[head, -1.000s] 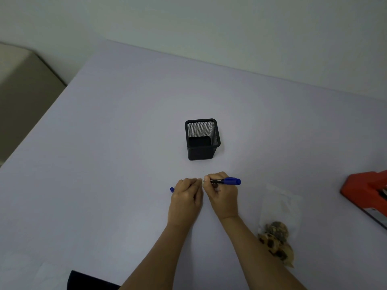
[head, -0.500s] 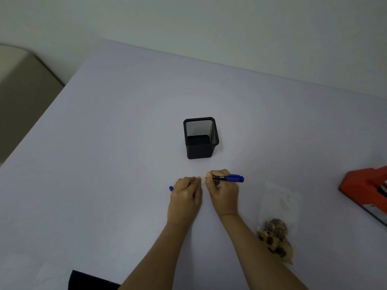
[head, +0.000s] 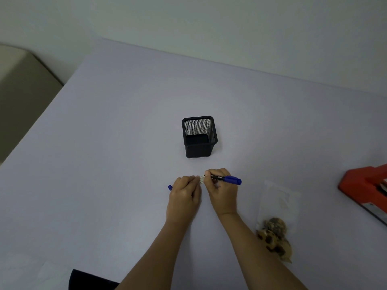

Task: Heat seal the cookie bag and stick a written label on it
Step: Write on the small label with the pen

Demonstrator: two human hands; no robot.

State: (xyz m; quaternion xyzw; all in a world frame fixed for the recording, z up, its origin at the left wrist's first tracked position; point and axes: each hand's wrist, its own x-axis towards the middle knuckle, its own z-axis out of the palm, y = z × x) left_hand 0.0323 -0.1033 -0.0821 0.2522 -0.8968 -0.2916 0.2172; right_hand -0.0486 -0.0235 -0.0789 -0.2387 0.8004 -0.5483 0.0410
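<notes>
**Label being written; bag waits at right**

Cookie bag [head: 277,218]: clear pouch lying flat on the tabletop [head: 104,164], near the right forearm, cookies bunched at its near end, the empty far end pointing away. From here I cannot tell whether its mouth is sealed. No label on it.

Label [head: 202,179]: small pale slip between the two hands, only a sliver visible. Left hand [head: 184,197] is curled knuckles-up, fingertips pressed at the slip's left edge, apparently pinning it. Something small and blue [head: 169,187] pokes out past its far side, possibly the pen's cap; not certain. Right hand [head: 222,191] is clamped on the pen [head: 225,178], tip down at the slip, blue end pointing right.

Change over the last second: hands hold the same spot, touching or nearly so; the pen's blue end has swung slightly right and away, in small increments. Judgement: writing is under way, not finished. Sticking the label is still to do.

Further out: black mesh pen holder [head: 199,137] stands upright just beyond the hands, looks empty. Red machine [head: 366,189] at the right edge, partly cut off, probably the sealer.

Readable text: a pale mark on the pen barrel, too small to read. Marks on the slip not legible.
</notes>
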